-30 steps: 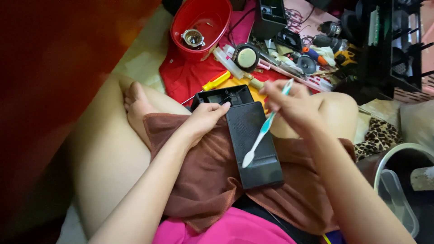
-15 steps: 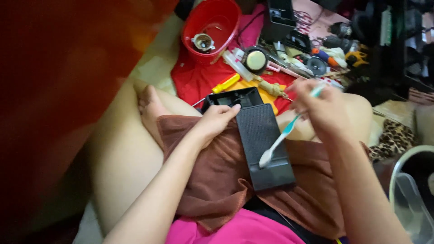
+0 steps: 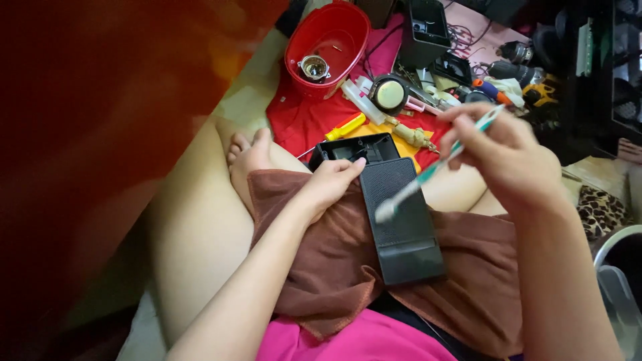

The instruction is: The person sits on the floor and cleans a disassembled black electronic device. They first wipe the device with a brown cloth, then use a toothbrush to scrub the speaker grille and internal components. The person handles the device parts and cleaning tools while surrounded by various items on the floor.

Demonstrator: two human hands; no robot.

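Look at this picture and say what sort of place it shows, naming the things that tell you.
Probably a home floor used as an informal repair spot. The person sits cross-legged with a brown towel on the lap, tools such as a yellow-handled screwdriver lie loose on a red cloth, and a red bowl holds small parts.

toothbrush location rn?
Head view, right of centre: the right hand holds the toothbrush, its bristle end over the black panel on the brown cloth.

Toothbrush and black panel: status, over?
Left hand steadies black panel on brown cloth. Right hand grips toothbrush, bristles at grille. Nothing obstructing.
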